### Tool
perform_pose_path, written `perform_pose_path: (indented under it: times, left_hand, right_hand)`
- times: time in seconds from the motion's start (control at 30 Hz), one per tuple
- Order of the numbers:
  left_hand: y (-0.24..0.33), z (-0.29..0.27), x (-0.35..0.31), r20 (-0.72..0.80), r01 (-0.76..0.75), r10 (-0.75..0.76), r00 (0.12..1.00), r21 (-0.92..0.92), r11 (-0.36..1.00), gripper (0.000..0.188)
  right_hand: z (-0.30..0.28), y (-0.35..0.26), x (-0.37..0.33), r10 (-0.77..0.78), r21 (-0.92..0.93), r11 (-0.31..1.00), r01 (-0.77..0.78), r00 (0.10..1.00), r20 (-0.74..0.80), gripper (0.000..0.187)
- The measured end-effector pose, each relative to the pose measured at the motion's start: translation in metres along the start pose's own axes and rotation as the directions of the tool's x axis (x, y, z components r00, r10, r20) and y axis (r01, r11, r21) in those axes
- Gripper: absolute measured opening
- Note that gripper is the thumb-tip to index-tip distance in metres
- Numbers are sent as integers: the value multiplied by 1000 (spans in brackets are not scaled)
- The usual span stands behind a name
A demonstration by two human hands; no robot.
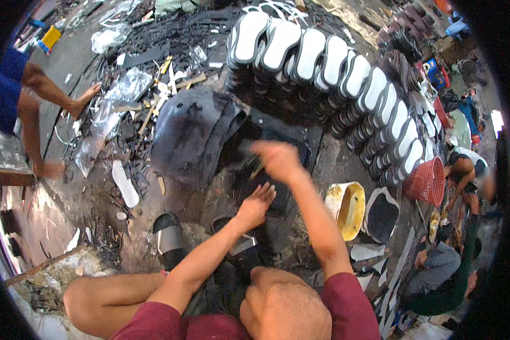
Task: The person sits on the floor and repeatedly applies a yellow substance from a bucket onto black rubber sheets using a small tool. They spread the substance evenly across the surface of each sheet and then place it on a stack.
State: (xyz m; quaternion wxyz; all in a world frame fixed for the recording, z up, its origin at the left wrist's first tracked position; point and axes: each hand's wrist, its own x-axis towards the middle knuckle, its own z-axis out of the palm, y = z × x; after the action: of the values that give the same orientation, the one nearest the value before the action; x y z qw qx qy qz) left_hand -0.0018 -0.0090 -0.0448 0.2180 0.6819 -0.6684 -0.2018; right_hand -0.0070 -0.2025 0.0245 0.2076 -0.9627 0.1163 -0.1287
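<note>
My left hand (256,205) lies with its fingers stretched out on dark, flat material (241,190) in front of my knees. Just beyond it and to the right, my right hand (280,161) is raised over the same dark material. Its fingers are curled and partly smeared by motion. A thin yellowish sliver shows below them, but what the hand grips is too blurred to name. Left of both hands is a stack of dark sheets (190,133) with worn, patchy surfaces.
A long curved row of stacked soles (334,59) with white tops bends round the far right. A yellow-rimmed container (345,211), a dark sole-like piece (382,215) and a red basket (425,181) stand right. Scraps (147,107) litter the left. Other people sit left (31,113) and right (442,266).
</note>
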Motion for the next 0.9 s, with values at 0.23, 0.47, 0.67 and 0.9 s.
perform_pose_path:
  times: [0.23, 0.47, 0.67, 0.9]
  left_hand:
    - [27, -2, -2, 34, 13, -18, 999, 128, 992, 71]
    - [89, 53, -67, 21, -30, 33, 999, -143, 989, 21]
    - [36, 8, -18, -228, 67, -76, 971, -44, 997, 50]
    - [41, 34, -16, -192, 165, -170, 967, -39, 986, 48]
  right_hand:
    - [23, 3, -38, 194, -164, 973, -162, 960, 203, 38]
    - [30, -90, -106, 78, 192, 972, -136, 955, 286, 37]
    - [-116, -65, -48, 465, 603, 748, -276, 867, -180, 32]
    - [-38, 59, -50, 457, 205, 877, -434, 886, -75, 38]
